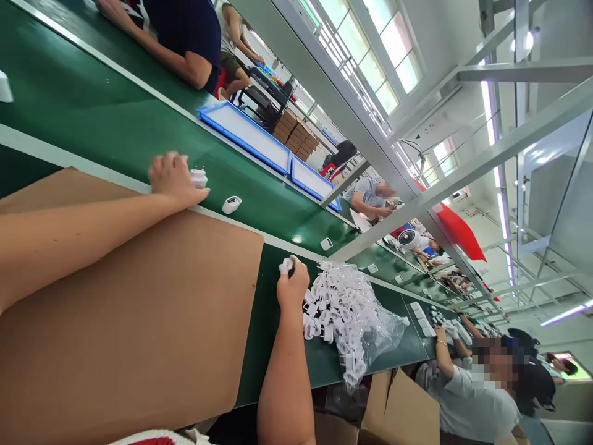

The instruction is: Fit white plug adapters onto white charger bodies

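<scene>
My left hand (175,180) is over the near side of the green conveyor belt, its fingers spread and slightly blurred. A white plug adapter (199,178) with metal pins pointing up stands right beside it, between thumb and fingers; whether they touch is hard to see. A second white adapter (231,204) lies on the belt to the right. My right hand (293,285) pinches a small white plug piece (286,266) above the green bench, by the belt's edge. Next to that hand, a clear plastic bag (380,327) spills a heap of white plug pieces (336,303).
A large brown cardboard sheet (185,309) covers the bench before me. Blue-rimmed trays (248,137) line the belt's far side. More adapters (327,244) sit farther along. A metal frame post (370,238) slants across. An open carton (401,405) stands below right. Co-workers sit along the line.
</scene>
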{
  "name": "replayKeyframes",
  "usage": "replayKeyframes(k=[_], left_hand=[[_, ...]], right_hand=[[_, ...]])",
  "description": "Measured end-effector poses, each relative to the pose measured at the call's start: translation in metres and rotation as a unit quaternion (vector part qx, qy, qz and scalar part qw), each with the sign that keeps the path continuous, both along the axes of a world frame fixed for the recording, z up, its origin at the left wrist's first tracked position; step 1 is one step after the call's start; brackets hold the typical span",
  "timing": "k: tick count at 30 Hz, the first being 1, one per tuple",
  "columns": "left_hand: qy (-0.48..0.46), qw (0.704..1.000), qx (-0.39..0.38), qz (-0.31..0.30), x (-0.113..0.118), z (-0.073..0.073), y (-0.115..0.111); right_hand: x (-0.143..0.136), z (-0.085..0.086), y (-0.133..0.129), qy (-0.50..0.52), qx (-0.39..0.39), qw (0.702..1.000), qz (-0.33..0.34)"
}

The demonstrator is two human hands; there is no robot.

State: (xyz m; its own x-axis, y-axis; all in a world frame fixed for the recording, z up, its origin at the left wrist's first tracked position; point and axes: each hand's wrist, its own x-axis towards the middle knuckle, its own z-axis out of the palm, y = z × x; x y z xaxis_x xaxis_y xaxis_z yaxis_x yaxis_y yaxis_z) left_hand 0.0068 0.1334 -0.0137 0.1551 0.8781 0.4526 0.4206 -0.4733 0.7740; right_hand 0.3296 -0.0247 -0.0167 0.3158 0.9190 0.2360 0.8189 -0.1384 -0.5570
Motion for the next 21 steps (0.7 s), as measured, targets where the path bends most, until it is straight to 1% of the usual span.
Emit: replayKeyframes(k=[1,2,3,4,5,7,9,12,14,15,16,18,20,21], left_hand=[[0.004,1.000,0.001,0.024,0.003,-0.001,0.000],[0.023,0.999,0.002,0.047,0.006,-0.003,-0.001],[0.054,0.997,0.005,0.061,0.010,-0.005,-0.002],[0.093,0.994,0.009,0.062,0.014,-0.007,-0.003],[0.134,0.990,0.013,0.050,0.018,-0.009,-0.003],[0.195,0.981,0.008,0.006,0.025,-0.011,-0.001],[0.221,0.975,-0.008,-0.019,0.030,-0.009,0.003],[0.252,0.967,-0.022,-0.020,0.030,0.002,0.008],[0.266,0.964,-0.019,-0.007,0.030,0.011,0.002],[0.272,0.962,-0.014,-0.001,0.031,0.014,-0.005],[0.277,0.961,-0.009,0.002,0.033,0.015,-0.015],[0.284,0.959,0.001,0.008,0.040,0.011,-0.043],[0.287,0.958,0.001,0.019,0.050,0.001,-0.075],[0.288,0.957,-0.001,0.026,0.055,-0.005,-0.091]], right_hand=[[-0.002,-0.002,0.002,0.062,0.024,0.998,0.021],[-0.004,-0.005,0.003,0.137,0.039,0.989,0.041],[-0.006,-0.007,0.005,0.217,0.046,0.973,0.060],[-0.009,-0.009,0.007,0.293,0.045,0.952,0.076],[-0.011,-0.011,0.008,0.357,0.041,0.929,0.089],[-0.015,-0.014,0.010,0.434,0.026,0.893,0.111],[-0.018,-0.014,0.011,0.465,0.011,0.876,0.126],[-0.019,-0.012,0.009,0.463,-0.003,0.875,0.145],[-0.020,-0.009,0.006,0.438,-0.005,0.884,0.162],[-0.021,-0.008,0.003,0.421,-0.006,0.891,0.170],[-0.022,-0.007,-0.001,0.398,-0.006,0.900,0.178],[-0.026,-0.004,-0.010,0.322,-0.001,0.927,0.195],[-0.031,-0.002,-0.019,0.192,-0.001,0.957,0.217],[-0.033,-0.002,-0.024,0.114,-0.009,0.967,0.228]])
